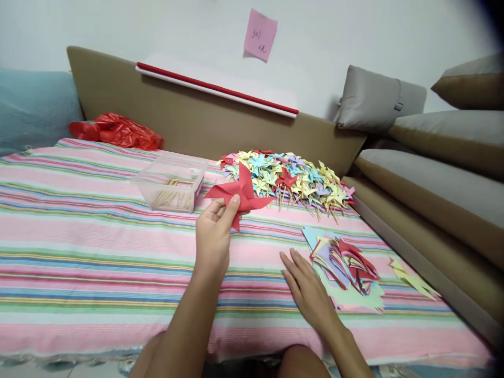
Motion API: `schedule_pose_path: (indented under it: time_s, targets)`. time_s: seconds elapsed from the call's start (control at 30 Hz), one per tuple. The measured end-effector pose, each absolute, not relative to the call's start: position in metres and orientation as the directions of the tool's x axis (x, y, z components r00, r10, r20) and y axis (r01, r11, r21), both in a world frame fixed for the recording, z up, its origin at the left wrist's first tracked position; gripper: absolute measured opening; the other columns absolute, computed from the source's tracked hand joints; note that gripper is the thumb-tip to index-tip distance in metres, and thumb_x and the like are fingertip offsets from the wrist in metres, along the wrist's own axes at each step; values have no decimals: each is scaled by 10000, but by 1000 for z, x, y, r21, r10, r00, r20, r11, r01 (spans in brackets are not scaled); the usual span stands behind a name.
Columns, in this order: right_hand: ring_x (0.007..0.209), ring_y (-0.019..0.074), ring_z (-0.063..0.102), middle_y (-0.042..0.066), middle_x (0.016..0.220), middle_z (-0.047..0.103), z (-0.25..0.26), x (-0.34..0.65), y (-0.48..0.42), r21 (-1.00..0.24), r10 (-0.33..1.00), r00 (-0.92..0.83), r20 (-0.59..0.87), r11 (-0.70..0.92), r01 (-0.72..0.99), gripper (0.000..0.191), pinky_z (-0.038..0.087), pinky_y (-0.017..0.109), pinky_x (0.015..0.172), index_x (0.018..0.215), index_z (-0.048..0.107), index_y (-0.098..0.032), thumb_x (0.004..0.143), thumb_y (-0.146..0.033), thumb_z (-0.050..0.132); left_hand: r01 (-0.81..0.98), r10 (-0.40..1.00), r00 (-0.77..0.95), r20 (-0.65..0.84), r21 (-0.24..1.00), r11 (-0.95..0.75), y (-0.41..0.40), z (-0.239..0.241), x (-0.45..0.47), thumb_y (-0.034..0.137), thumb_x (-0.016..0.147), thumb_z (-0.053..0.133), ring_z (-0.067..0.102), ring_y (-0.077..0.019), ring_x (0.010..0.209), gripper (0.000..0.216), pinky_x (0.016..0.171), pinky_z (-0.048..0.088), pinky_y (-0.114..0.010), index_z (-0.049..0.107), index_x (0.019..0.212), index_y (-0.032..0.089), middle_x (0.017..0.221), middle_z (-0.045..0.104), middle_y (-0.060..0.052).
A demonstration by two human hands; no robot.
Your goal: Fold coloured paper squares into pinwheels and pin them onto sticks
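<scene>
My left hand (pixel 214 231) is raised over the striped cloth and pinches a red paper pinwheel (pixel 239 193) by its centre. My right hand (pixel 305 286) lies flat on the cloth with fingers stretched out, holding nothing, just left of a stack of cut coloured paper pieces (pixel 344 260). Beyond the pinwheel lies a big heap of finished coloured pinwheels (pixel 289 178) on sticks. A clear plastic box (pixel 171 186) with thin wooden sticks in it stands left of the pinwheel.
The striped cloth (pixel 98 252) covers a low bed-like surface. A red plastic bag (pixel 118 131) lies at the back left. A brown backboard, grey cushions (pixel 378 100) and sofa seats stand behind and to the right. A pink note (pixel 260 34) is stuck on the wall.
</scene>
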State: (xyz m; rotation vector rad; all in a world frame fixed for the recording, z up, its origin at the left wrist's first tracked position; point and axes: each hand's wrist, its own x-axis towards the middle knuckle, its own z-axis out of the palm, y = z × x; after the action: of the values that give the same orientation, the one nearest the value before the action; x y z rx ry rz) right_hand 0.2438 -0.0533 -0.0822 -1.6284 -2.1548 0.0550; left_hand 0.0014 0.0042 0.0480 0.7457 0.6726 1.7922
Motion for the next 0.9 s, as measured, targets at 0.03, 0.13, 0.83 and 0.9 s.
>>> schedule_pose_path:
  time_s: [0.03,0.13,0.83,0.9]
  targets:
    - [1489,303,368,139,1606,394,-84,240,-52,-257,924,-223,311,308,916,498,367,544,1187,1526,459,-225,1061,-387,383,-570,950,-259,174,766,-296,6,44,1,334,760,848,620,-97,694,250,659,489,-186,687,786,144,743,687,0]
    - [1492,327,353,171,1597,392,-83,232,-44,-185,926,-232,298,295,938,502,358,567,1188,1526,461,-174,1065,-349,370,-486,956,-232,180,830,-274,9,37,1,336,755,848,594,-95,687,264,648,460,-187,664,747,148,717,664,9]
    - [821,221,742,44,886,775,70,182,-18,-830,849,197,491,387,401,209,587,332,750,946,747,-214,851,-401,748,-132,934,-196,300,935,-329,2,28,0,378,907,664,519,-110,665,268,619,403,-211,527,775,189,688,533,33]
    - [801,198,721,32,877,760,76,164,-18,-852,859,154,488,430,298,172,572,307,712,937,735,-218,851,-364,760,-66,935,-191,300,946,-317,3,20,3,387,926,640,514,-115,660,267,617,398,-216,517,785,197,676,521,39]
